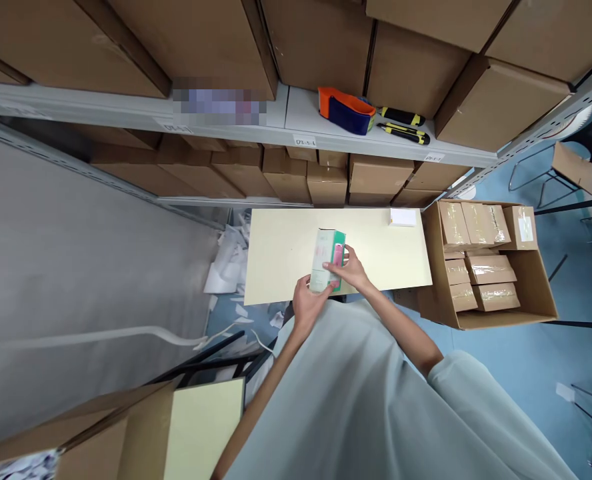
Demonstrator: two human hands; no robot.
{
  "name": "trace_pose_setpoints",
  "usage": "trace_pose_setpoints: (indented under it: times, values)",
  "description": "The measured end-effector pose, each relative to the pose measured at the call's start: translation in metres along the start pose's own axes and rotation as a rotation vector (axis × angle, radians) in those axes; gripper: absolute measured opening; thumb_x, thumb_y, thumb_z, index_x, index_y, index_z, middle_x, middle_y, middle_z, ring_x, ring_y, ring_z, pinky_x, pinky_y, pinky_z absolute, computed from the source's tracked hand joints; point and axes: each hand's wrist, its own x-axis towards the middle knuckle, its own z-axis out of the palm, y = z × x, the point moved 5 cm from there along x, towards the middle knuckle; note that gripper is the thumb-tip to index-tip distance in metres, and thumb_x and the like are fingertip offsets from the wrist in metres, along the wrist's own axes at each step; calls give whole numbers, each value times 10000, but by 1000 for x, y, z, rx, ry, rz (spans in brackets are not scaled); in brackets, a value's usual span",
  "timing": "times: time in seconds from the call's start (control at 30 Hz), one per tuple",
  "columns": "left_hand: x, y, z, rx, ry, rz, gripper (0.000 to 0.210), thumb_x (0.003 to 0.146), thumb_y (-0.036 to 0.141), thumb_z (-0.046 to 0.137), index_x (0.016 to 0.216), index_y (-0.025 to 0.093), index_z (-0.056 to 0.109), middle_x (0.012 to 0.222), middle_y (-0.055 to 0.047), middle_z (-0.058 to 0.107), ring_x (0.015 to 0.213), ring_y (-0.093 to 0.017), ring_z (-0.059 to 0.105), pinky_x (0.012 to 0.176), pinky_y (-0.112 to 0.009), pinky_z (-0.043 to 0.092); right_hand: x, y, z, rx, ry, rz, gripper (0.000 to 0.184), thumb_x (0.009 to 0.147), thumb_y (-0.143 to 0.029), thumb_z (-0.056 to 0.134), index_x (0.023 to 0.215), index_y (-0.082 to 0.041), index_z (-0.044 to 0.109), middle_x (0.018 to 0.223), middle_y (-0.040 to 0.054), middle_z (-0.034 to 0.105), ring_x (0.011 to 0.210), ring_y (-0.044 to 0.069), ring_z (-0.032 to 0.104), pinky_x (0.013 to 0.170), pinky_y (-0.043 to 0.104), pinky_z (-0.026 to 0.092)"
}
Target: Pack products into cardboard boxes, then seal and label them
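Observation:
A small white and green carton (322, 257) with pink print is held tilted over the near edge of a pale yellow table (281, 253). My left hand (310, 303) grips its lower left corner, with the thumb across the bottom of the front. On the right side, my right hand (352, 270) closes round the green edge, its thumb lying on the front face. The fingers behind the carton are partly hidden. A small white box (403, 217) lies at the table's far right corner.
Right of the table stands a large open carton (541, 300) holding several taped brown boxes (491, 270). Ahead, a grey shelf (256, 123) bears brown boxes, two yellow-black box cutters (403, 125) and an orange-blue band (345, 110). Paper scraps (229, 260) litter the floor at left.

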Motion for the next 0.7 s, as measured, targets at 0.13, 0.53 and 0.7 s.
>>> trace_pose_setpoints:
  times: [0.13,0.53,0.7]
  values:
    - [-3,1,1,-127,-109,113,663,740,654,897,1200,221,693,1310,-132,771,1288,-321,715,1175,-482,530,-5,5,-9,121,69,86,1053,704,-412,1020,1612,-290,502,1255,62,757,1079,253,785,987,431,670]
    - [2,3,-14,-515,-531,-78,826,705,647,980,1355,185,764,1401,-176,792,1394,-395,699,1231,-543,522,-26,-12,-13,337,-225,-11,857,731,-458,991,1478,-279,611,1302,77,790,1223,297,763,1113,494,605]
    - [2,14,-17,-548,-479,-97,775,668,624,1009,1254,155,815,1322,-175,824,1359,-385,720,1253,-531,498,-22,-25,-9,301,-294,-68,827,778,-487,963,1500,-276,619,1337,94,776,1278,304,739,1154,518,585]
